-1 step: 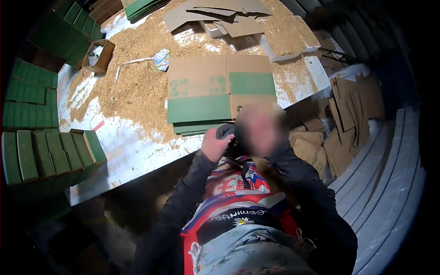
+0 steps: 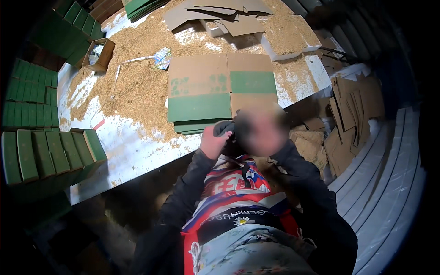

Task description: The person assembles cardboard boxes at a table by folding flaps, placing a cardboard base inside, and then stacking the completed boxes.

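My left hand (image 2: 213, 142) is closed, its fingers curled at a dark, soft-looking thing (image 2: 224, 127) whose kind I cannot make out. Close beside it is my right hand (image 2: 266, 135), smeared by a blur that hides its fingers. Both hands are raised over the near edge of the table, in front of my body. Just beyond them lies a stack of flattened cardboard boxes (image 2: 199, 106), brown with green bands.
Grain-like tan bits are strewn over the white table (image 2: 123, 151). Green boxes (image 2: 55, 151) stand in rows at the left, near a small open carton (image 2: 106, 55). Loose cardboard sheets (image 2: 245, 26) lie at the back. More cardboard (image 2: 355, 114) and long white wrapped pieces (image 2: 380, 169) are at the right.
My hands stay together in almost the same place; the left one has shifted very slightly. The box stack sits almost unchanged in the view.
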### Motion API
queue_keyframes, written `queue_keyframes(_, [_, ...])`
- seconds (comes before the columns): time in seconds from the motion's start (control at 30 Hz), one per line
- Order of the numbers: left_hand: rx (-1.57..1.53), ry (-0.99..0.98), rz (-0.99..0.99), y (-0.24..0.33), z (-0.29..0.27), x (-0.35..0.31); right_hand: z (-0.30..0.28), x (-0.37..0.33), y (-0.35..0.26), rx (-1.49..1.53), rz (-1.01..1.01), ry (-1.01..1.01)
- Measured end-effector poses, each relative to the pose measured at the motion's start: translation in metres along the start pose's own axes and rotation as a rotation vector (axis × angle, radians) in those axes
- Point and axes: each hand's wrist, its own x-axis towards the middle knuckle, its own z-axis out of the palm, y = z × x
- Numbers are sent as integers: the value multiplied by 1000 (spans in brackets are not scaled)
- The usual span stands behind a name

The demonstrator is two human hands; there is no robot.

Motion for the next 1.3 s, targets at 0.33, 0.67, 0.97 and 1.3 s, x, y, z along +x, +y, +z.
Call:
queue_keyframes(0.33, [482, 203, -26, -44, -100, 31, 39, -66, -51, 1150, 747, -601])
queue_keyframes(0.67, [759, 707, -235, -87, -204, 117, 95, -28, -42, 1018, 419, -1019])
queue_keyframes(0.97, [181, 258, 257, 7, -231, 77, -32, 185, 105, -303, -72, 99])
queue_keyframes(1.3, [940, -566, 58, 161, -159, 168, 4, 184, 87, -146, -99, 17])
